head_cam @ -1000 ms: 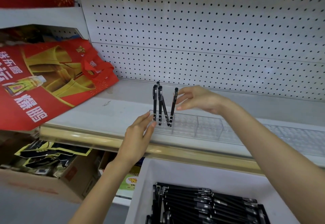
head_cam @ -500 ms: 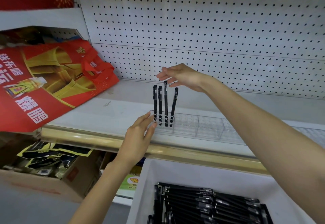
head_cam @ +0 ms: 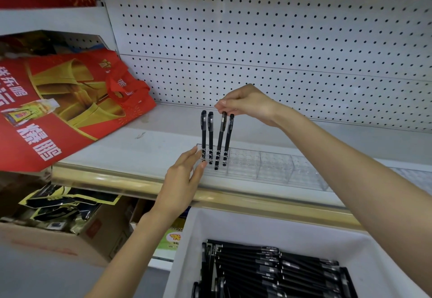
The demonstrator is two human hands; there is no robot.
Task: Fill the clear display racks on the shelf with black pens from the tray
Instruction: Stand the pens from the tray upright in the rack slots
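On shelf (head_cam: 140,143) front: clear rack (head_cam: 268,165), four standing pens (head_cam: 203,134) in left end
Right hand (head_cam: 247,103): pinching top of third pen (head_cam: 220,138)
Left hand (head_cam: 181,180): fingers straight, touching rack's left end
Below shelf: tray (head_cam: 257,225) with stacked pens (head_cam: 268,267)

White metal shop shelving with a pegboard back, evenly lit.

The pegboard panel (head_cam: 280,28) is pale and dotted with rows of small dark holes, with a streak of glare near its top edge. Below it the shelf (head_cam: 145,148) is white and slightly scuffed, fronted by a gold edge strip (head_cam: 105,178). A red printed bag (head_cam: 70,110) lies tilted at the shelf's left end, beneath an upper shelf (head_cam: 46,19). Lower left, a cardboard box (head_cam: 46,239) holds dark packets, standing on what may be a grey floor (head_cam: 35,279).
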